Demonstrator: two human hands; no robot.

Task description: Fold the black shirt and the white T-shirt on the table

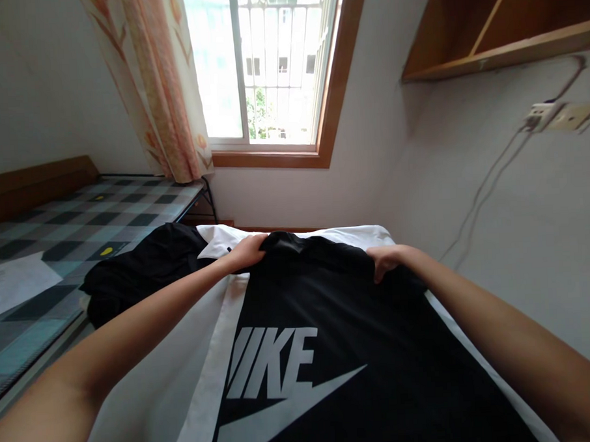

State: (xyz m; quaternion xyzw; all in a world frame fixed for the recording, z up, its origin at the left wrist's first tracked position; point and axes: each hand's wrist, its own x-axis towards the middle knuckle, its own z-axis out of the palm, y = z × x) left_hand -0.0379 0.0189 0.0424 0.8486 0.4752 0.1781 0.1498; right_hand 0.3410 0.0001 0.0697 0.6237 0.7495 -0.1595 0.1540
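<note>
A black garment [379, 347] with white side strips and a large pale NIKE print lies spread out in front of me; its exact kind is not clear. At its far left corner, my left hand [247, 252] is closed on the bunched edge. My right hand [387, 258] grips the same far edge on the right, thumb on top and the other fingers mostly hidden. Between the two hands the fabric is gathered in folds. White cloth [359, 232] shows just behind that edge. Left of my left hand sits a heap of black clothing [140, 267].
A bed with a checked cover [142, 200] stands at the left, with a paper sheet [19, 282] on it. Beyond are a curtain [165, 90] and a barred window [279, 72]. A wooden shelf [502, 49] and a socket with cables [539, 116] are on the right wall.
</note>
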